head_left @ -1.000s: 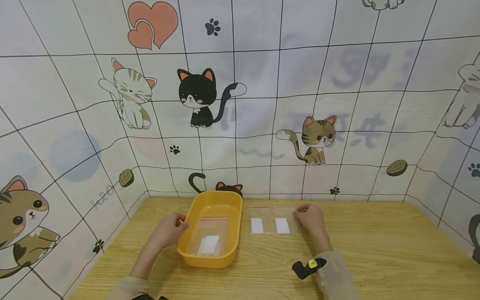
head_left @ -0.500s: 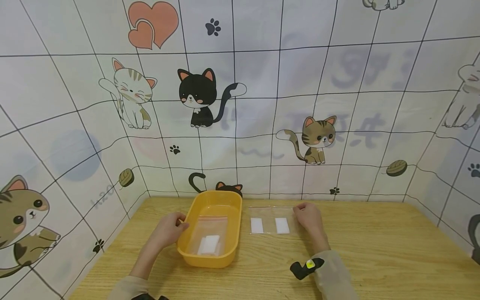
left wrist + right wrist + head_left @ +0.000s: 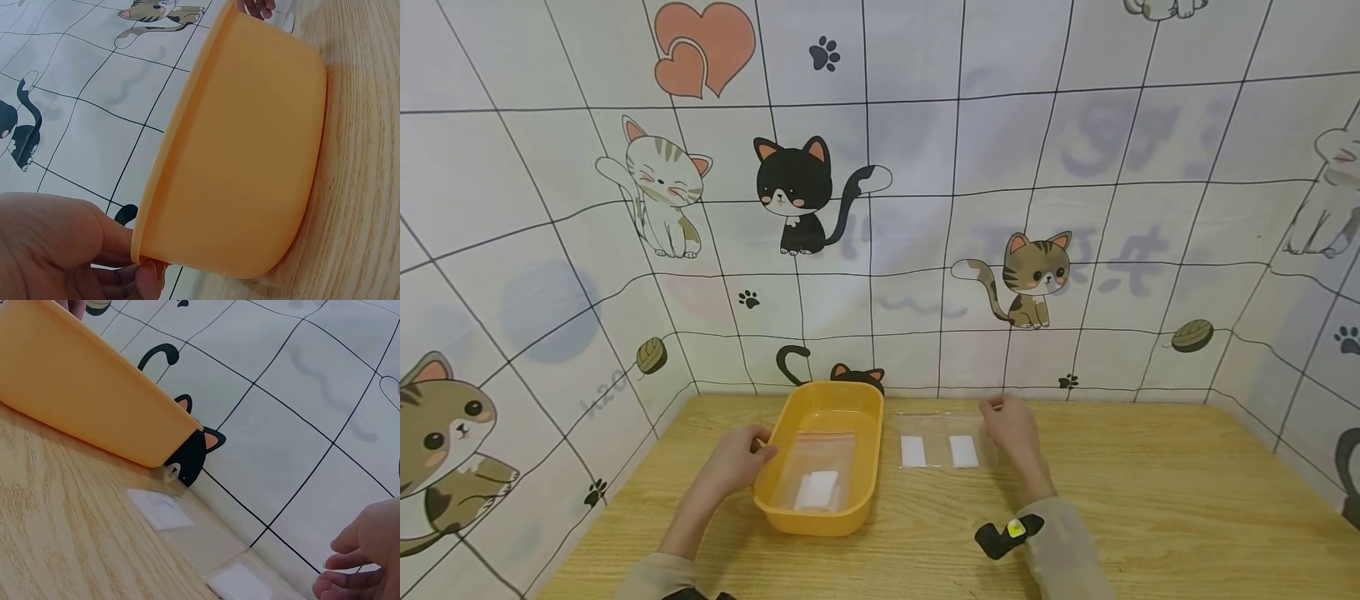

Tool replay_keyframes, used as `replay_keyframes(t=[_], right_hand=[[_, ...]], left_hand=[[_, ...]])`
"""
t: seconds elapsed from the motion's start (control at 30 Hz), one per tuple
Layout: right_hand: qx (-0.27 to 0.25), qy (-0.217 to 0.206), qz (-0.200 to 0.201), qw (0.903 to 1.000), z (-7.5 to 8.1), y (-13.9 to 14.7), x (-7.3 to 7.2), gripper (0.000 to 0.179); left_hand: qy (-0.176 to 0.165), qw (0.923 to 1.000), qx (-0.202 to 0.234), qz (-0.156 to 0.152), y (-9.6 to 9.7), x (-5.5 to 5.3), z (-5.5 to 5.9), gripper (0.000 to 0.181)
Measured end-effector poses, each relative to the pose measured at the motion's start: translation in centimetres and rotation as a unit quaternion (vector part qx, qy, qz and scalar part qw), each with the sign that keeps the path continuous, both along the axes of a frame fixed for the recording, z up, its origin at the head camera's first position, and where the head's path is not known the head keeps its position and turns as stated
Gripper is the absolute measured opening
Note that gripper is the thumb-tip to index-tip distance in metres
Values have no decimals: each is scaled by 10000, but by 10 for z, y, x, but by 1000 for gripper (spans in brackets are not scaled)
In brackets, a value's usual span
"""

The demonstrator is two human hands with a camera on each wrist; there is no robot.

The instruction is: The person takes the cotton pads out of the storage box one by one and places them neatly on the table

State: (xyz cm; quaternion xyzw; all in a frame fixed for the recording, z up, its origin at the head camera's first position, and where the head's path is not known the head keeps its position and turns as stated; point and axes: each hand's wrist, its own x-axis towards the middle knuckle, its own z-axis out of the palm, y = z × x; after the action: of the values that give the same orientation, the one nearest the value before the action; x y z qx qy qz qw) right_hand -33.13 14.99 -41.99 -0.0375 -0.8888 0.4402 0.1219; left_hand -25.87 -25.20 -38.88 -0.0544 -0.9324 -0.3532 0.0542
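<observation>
A yellow plastic basin (image 3: 880, 479) stands on the table, and my left hand (image 3: 741, 458) grips its left rim. In the left wrist view the thumb and fingers of the left hand (image 3: 69, 250) pinch that rim. Inside the basin lies a clear zip bag (image 3: 823, 452) with a red seal strip and white rectangular pieces in it. To the basin's right, clear plastic bagging (image 3: 938, 454) lies flat, with two white rectangles (image 3: 964, 452) side by side. My right hand (image 3: 1013, 429) is at its upper right corner. In the right wrist view the right hand (image 3: 359, 553) has loosely bent fingers, nothing visible between them.
The wooden table (image 3: 1150, 492) meets a white cloth backdrop (image 3: 917, 250) printed with grid lines and cartoon cats, right behind the basin and bagging. The same cloth hangs at both sides. A black wrist strap (image 3: 1009, 537) sits at the right sleeve.
My right hand has shifted slightly left and toward the backdrop, along the bagging's right end. The left hand, the basin and the bagging have stayed in place.
</observation>
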Motion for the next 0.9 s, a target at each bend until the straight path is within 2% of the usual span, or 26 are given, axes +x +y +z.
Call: replay_keyframes(t=[0.63,0.9], right_hand=[[-322,297,82,9990,28,-24,7,31],[-472,525,248,9972,37,-30,12,31]], left_hand=[[-4,10000,43,4,0,-2,-1,16],[13,9998,-169,42,1,0,2,17]])
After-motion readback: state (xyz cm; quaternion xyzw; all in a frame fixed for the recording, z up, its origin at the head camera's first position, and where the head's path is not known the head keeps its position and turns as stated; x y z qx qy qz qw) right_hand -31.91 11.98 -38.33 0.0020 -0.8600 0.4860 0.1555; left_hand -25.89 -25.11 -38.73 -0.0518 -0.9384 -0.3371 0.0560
